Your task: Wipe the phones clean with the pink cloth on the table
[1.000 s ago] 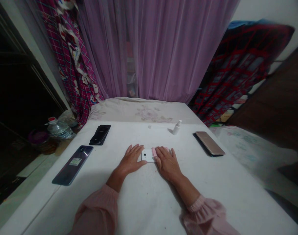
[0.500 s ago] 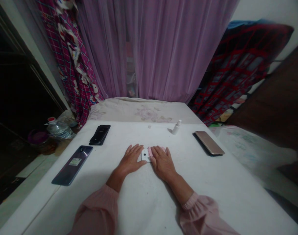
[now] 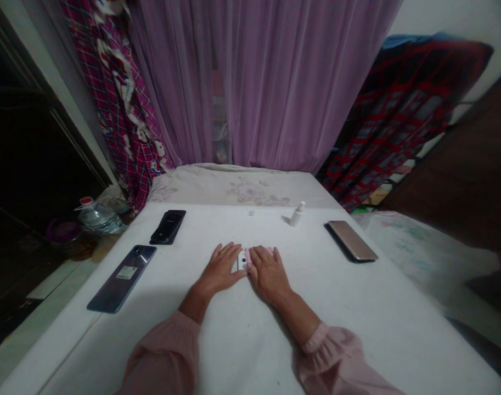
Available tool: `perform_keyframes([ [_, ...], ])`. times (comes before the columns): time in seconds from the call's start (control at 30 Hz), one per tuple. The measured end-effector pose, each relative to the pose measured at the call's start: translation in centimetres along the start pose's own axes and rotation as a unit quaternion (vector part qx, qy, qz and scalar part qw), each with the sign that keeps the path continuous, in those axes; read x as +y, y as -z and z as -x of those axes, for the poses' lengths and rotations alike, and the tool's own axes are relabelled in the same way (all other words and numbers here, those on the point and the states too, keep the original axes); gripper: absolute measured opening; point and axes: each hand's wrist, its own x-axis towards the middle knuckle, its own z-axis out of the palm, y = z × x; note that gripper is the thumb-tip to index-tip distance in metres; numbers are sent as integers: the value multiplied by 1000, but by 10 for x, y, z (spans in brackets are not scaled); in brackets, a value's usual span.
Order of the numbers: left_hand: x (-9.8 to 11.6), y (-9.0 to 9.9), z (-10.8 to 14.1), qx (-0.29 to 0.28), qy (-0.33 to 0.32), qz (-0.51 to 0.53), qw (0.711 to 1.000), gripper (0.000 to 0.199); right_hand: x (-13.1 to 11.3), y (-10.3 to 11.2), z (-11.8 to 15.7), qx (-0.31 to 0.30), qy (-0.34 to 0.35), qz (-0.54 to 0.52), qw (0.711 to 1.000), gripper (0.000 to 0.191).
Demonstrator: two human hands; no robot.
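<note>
The left hand [image 3: 221, 269] lies flat on the white desk [image 3: 242, 345]. Its fingers [image 3: 228, 253] spread a little, just beside a small white phone [image 3: 242, 260] near the middle of the desk. The right hand [image 3: 269, 274] rests on a pink phone cover [image 3: 247, 255] that touches the phone, its fingers spread, not pinching. Both arms reach forward in pink sleeves [image 3: 163, 351].
</note>
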Motion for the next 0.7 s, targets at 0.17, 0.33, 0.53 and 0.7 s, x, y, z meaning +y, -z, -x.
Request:
perform_keyframes([
  [0.17,2,3,0,-11,7,-4,1000,62,-3,5,-2,-7,10,-20,1000,47],
  [0.33,1,5,0,-14,9,2,1000,63,21,10,12,-6,-20,-4,1000,46],
  [0.53,0,4,0,-9,8,-4,1000,63,23,2,12,-5,-26,6,1000,49],
  [0.7,-2,0,1,1,1,-12,1000,62,6,-4,2,6,16,-18,1000,49],
])
